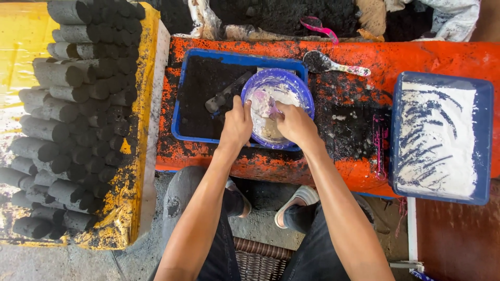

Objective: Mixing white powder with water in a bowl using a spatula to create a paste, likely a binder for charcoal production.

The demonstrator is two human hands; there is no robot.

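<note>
Head view: purple bowl [307, 93] of white paste, resting on the right rim of a blue tray [179, 104] of black powder, near the orange table's [416, 57] front edge. Left hand [237, 125] gripping the bowl's near rim; right hand [294, 122] closed around a spoon [263, 101] in the paste. Black briquettes [78, 119] stacked left.
</note>
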